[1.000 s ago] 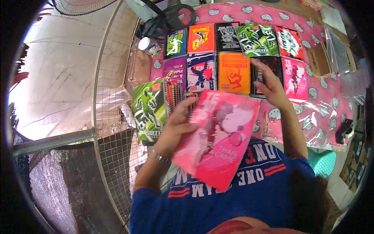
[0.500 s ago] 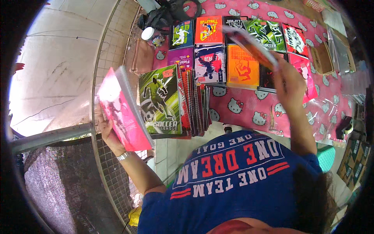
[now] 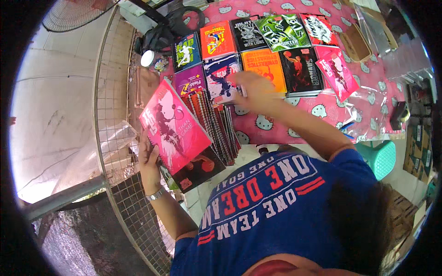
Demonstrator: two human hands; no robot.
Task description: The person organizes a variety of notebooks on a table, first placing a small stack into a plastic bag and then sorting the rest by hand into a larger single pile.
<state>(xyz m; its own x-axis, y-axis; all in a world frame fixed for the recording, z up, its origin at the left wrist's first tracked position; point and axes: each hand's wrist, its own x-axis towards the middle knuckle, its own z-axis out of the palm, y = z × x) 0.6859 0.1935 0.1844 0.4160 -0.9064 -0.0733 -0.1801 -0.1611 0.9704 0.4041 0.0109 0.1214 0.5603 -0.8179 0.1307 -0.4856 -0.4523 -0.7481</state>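
My left hand [image 3: 149, 156] grips a pink spiral notebook [image 3: 172, 126] with a tennis figure on its cover, at its left edge. A black notebook [image 3: 205, 168] with a red basketball figure shows below it; I cannot tell whether the hand holds that too. Just right of them stands a thick stack of spiral notebooks [image 3: 221, 129], wire bindings facing right. My right hand [image 3: 258, 89], smeared by motion, passes over a white-and-navy notebook [image 3: 223, 76] and an orange gymnastics notebook [image 3: 264, 64]. Its fingers are too blurred to read.
More notebooks lie in two rows on the pink patterned tablecloth [image 3: 317, 110], among them a green soccer one [image 3: 283, 32] and a black basketball one [image 3: 301, 69]. A wire mesh [image 3: 103, 92] runs along the left. A teal stool [image 3: 377, 158] stands at the right.
My right hand has come left from the right-hand notebooks; the notebook it held is no longer seen in it. My left hand's pink notebook now lies flatter, and the stack's green soccer cover is out of sight.
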